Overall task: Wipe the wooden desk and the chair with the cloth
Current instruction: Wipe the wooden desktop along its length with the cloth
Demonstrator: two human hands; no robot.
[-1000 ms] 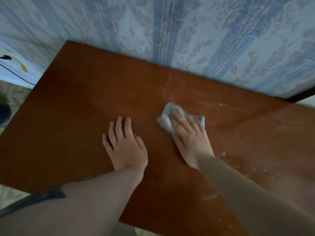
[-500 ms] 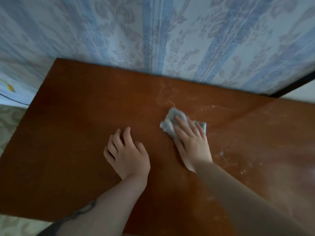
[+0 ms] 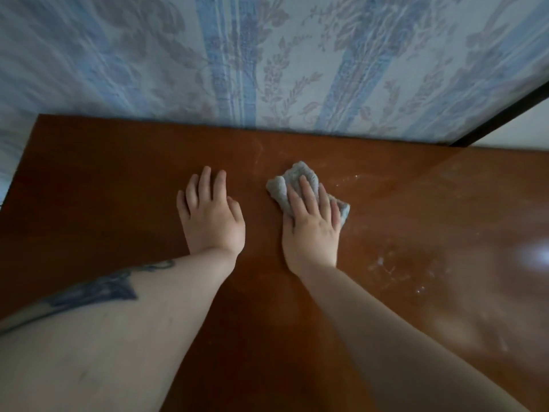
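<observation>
The reddish-brown wooden desk (image 3: 104, 179) fills most of the head view. A small grey cloth (image 3: 294, 179) lies bunched on it right of centre. My right hand (image 3: 312, 227) presses flat on the cloth with straight fingers, covering its lower half. My left hand (image 3: 211, 215) rests flat on the bare wood to the left of the cloth, fingers straight, holding nothing. Pale dusty smears mark the desk surface (image 3: 401, 263) to the right of my right hand. No chair is in view.
A wall with blue striped floral wallpaper (image 3: 267, 60) rises right behind the desk's far edge. A dark frame strip (image 3: 505, 114) runs diagonally at the upper right. The desk's left edge (image 3: 20, 162) is close to the picture's left side.
My view has tilted up and closer to the wall. Both hands sit farther up the desk toward the wall, the right one still pressing the cloth.
</observation>
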